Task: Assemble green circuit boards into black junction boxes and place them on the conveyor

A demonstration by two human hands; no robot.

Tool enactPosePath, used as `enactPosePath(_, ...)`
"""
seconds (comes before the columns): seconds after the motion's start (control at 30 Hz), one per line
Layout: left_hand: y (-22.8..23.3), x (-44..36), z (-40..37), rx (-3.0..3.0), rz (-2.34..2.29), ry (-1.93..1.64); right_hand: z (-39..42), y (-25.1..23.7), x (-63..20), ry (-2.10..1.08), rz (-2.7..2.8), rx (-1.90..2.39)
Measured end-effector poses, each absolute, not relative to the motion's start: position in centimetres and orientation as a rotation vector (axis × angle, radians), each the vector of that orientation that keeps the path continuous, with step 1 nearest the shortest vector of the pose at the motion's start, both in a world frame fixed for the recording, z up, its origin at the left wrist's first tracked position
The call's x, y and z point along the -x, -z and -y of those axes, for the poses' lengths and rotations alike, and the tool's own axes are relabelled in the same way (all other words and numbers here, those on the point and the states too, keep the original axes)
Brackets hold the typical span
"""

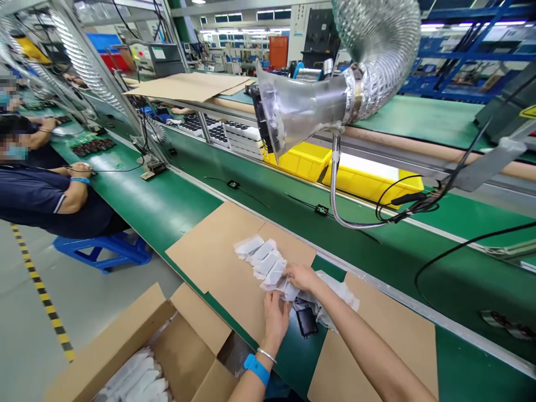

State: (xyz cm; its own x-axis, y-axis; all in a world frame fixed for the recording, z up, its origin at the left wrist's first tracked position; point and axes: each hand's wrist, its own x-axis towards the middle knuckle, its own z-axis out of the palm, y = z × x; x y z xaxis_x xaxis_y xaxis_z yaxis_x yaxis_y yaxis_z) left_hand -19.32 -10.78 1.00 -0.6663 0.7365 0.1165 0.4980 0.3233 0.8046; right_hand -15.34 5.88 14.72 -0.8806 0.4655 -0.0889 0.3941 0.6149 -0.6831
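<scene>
My right hand (302,277) reaches over the bench, its fingers bent and closed on a white wrapped packet (288,290). From the near side my left hand (276,314), below a blue wristband and a bangle, grips the edge of the same packet. Several similar white packets (264,258) lie in a slanting row just beyond, on a brown cardboard sheet (226,245). Close by on the right is a black plastic case (307,322). Loose white wrapping (337,293) lies behind it, partly covered by my right forearm.
An open carton (196,340) with white packets inside stands at the lower left. Small circuit boards with wires (321,210) lie on the green conveyor belt (268,192). A clear duct hood (301,109) hangs over it. Yellow bins (368,178) stand behind. A co-worker (46,184) sits at left.
</scene>
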Motion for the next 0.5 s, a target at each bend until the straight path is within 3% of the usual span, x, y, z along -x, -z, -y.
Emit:
enactPosePath(0.17,-1.1,18.8,11.1,-0.985,-2.323,-1.356,-6.4,-14.5,14.7,-1.07,2.826,0.637)
enactPosePath(0.5,-1.4,16.7,9.3,-0.833,-2.251,-1.446,-6.7,-26.4,12.4,-0.737,2.302,0.722)
